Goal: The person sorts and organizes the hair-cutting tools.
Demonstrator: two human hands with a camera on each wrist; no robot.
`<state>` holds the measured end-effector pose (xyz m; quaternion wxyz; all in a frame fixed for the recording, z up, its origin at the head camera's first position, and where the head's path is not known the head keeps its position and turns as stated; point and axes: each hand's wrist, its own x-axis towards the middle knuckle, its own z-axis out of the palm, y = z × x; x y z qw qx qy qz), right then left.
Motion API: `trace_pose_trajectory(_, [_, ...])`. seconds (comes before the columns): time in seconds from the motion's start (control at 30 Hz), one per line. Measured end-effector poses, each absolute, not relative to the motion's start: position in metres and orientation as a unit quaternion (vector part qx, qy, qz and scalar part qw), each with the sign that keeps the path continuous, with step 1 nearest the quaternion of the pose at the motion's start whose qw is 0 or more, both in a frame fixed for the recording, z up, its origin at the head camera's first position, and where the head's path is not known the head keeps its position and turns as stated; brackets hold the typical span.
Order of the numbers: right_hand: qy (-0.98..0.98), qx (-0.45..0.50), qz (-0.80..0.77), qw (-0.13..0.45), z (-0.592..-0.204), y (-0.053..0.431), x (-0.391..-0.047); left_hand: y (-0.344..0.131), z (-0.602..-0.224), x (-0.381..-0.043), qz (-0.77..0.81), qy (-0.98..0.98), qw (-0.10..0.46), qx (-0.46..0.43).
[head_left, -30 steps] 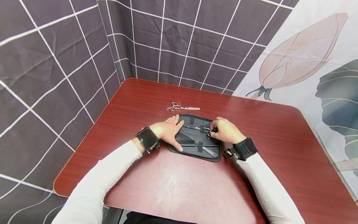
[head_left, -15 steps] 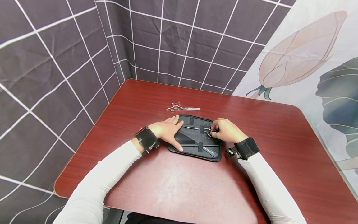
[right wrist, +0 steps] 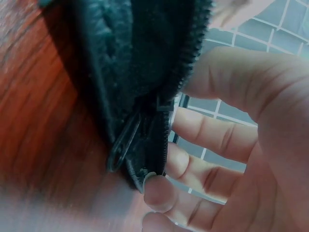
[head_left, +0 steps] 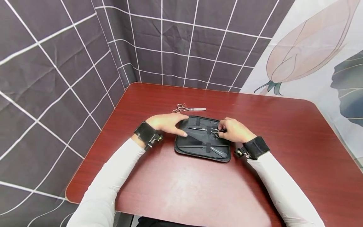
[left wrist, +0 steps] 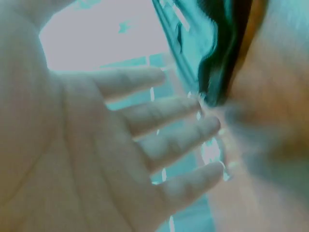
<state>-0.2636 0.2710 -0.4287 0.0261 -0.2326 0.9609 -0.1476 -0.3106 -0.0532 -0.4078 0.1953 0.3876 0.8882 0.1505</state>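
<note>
A black zip case [head_left: 202, 153] lies opened out on the table. Under one of its loops is a pair of scissors [head_left: 202, 129], blades to the left. My right hand [head_left: 236, 130] pinches the scissors' finger rings at the case's right side. At the left edge hovers my left hand [head_left: 168, 123], fingers straight and holding nothing; its open palm [left wrist: 82, 154] fills much of the left wrist view. Lower in the case are a dark comb-like piece [head_left: 195, 138] and a slim silver handle [head_left: 218, 152] under another loop. The zipper pull [right wrist: 123, 145] hangs in the right wrist view.
Thinning scissors [head_left: 193, 109] lie on the red-brown table [head_left: 181, 186] just beyond the case. A dark gridded curtain [head_left: 175, 41] stands behind the table and on its left. A flower-printed cloth [head_left: 306, 60] hangs at the right.
My left hand has come up off the case's left part and drawn back to its edge. My right hand stays at the scissors' rings. The head view has shifted slightly.
</note>
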Motion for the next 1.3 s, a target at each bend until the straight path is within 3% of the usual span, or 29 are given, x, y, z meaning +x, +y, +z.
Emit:
trace_pose_trajectory(0.67, [0.963, -0.226, -0.147, 0.029, -0.423, 0.279, -0.265, -0.041, -0.412, -0.350, 0.112, 0.918, -0.012, 0.380])
trace_pose_trajectory(0.97, [0.964, -0.220, -0.147, 0.029, -0.423, 0.279, -0.265, -0.040, -0.422, -0.363, 0.087, 0.936, -0.038, 0.339])
trace_pose_trajectory(1.3, [0.961, -0.224, -0.158, 0.032, -0.430, 0.272, -0.264, -0.043, -0.431, -0.366, 0.034, 0.951, -0.011, 0.306])
